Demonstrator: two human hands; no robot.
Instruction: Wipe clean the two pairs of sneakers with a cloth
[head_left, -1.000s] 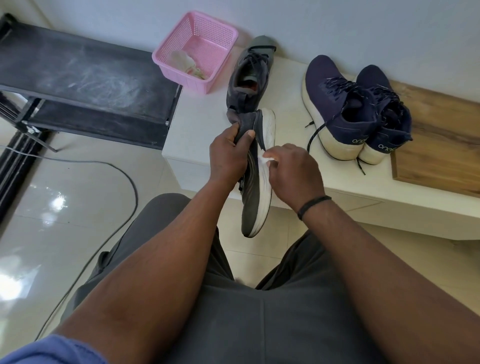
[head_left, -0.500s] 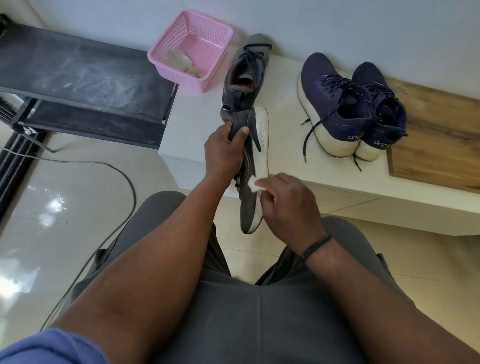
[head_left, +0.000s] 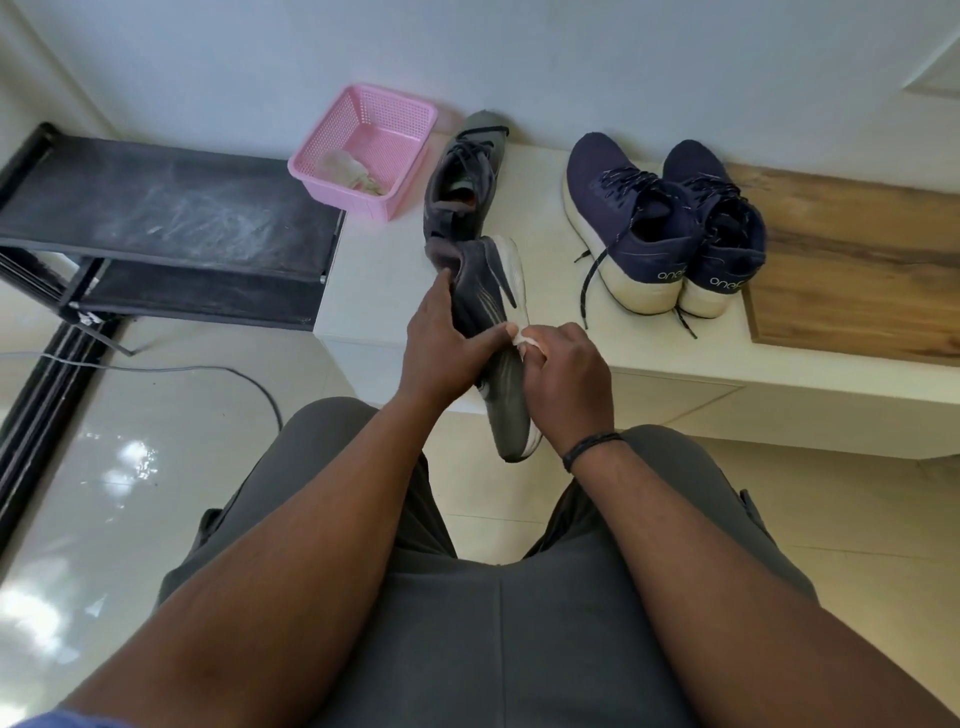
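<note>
- My left hand (head_left: 447, 353) grips the grey sneaker (head_left: 498, 353) over the front edge of the bench (head_left: 374, 280); its long axis points away from me.
- My right hand (head_left: 563, 374) pinches a small white cloth (head_left: 524, 340) against the sneaker's right side, beside the pale rubber sole.
- The other grey sneaker (head_left: 462, 182) and the navy knit pair (head_left: 660, 223) stand near the bench's back edge.

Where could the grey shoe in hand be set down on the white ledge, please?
On the ledge, a bare strip lies between the resting grey shoe and the navy pair, though a loose lace trails into it. More bare ledge sits left of the grey shoe, below the pink basket. The wooden board is bare too. Around the navy pair it is crowded.
</note>
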